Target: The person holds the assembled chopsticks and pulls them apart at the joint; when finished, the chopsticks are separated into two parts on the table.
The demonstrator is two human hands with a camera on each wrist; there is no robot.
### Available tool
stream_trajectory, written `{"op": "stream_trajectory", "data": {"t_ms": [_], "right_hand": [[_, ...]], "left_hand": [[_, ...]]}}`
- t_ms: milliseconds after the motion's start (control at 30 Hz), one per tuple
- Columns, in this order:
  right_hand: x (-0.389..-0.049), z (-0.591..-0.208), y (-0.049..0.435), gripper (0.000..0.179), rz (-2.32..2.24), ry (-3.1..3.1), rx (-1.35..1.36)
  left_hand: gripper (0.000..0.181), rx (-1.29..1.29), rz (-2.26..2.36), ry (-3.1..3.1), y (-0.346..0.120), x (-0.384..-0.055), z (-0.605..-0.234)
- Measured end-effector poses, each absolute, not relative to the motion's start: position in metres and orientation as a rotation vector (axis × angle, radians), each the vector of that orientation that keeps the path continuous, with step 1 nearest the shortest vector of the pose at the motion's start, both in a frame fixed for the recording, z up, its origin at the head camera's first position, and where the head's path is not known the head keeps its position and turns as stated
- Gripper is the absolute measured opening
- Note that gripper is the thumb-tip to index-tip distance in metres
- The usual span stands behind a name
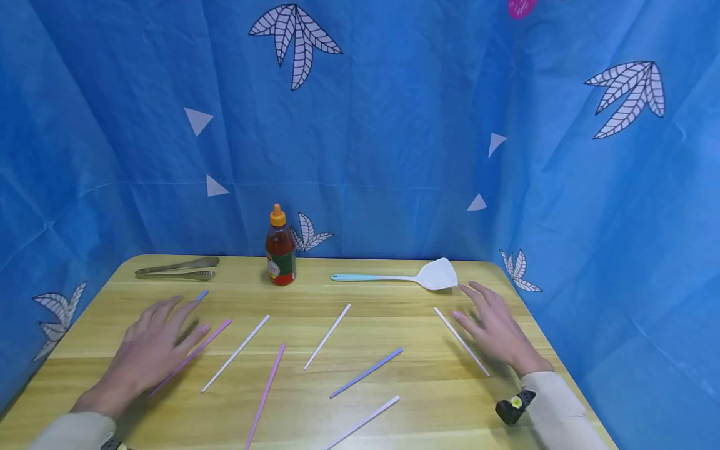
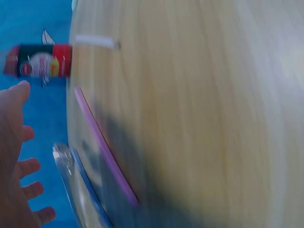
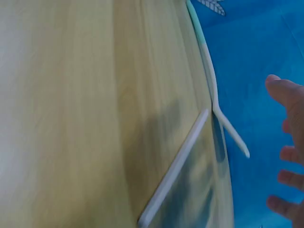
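My left hand (image 1: 154,347), fingers spread and holding nothing, hovers over the left of the table. Beneath it lie a purple straw (image 1: 216,332) and a blue straw (image 1: 203,295), both partly hidden by the hand in the head view. On the other side, my right hand (image 1: 497,328) is likewise spread and holds nothing, above a white straw (image 1: 461,341). Its fingertips come close to the white head of a spatula (image 1: 437,275) with a light blue handle. In the right wrist view, thumb and fingers (image 3: 289,206) are apart from the straw (image 3: 173,168).
Several more straws lie scattered mid-table, among them a pink straw (image 1: 265,397), a blue straw (image 1: 367,373) and a white straw (image 1: 327,336). Metal tongs (image 1: 177,275) lie back left; a sauce bottle (image 1: 280,253) stands upright at the back. A blue curtain (image 1: 382,125) hangs behind the table.
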State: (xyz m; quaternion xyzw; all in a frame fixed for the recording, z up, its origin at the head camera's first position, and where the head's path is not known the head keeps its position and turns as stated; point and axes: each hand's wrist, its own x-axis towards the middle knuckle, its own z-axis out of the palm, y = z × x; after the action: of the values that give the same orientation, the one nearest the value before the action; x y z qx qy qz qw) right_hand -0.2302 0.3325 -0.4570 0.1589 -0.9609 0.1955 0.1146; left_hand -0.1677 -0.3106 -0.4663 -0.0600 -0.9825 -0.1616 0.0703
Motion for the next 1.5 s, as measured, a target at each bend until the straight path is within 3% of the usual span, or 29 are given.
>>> {"op": "stream_trajectory", "data": {"t_ms": [533,1100,1500], "right_hand": [[-0.272,-0.449,0.252,0.058,0.709,-2.708,0.772],[-0.289,-0.465,0.167,0.042,0.777,-2.745,1.108],[-0.285,-0.486,0.135,0.038,0.594,-2.756,1.380]], "left_hand": [[0.060,-0.386,-0.739,-2.864,-0.218,-0.181,-0.456],[0.041,-0.487,-0.798,-2.929,-0.136,-0.197,-0.465],[0.030,-0.621,-0.705,-2.956,-0.111,-0.204,-0.480]]}}
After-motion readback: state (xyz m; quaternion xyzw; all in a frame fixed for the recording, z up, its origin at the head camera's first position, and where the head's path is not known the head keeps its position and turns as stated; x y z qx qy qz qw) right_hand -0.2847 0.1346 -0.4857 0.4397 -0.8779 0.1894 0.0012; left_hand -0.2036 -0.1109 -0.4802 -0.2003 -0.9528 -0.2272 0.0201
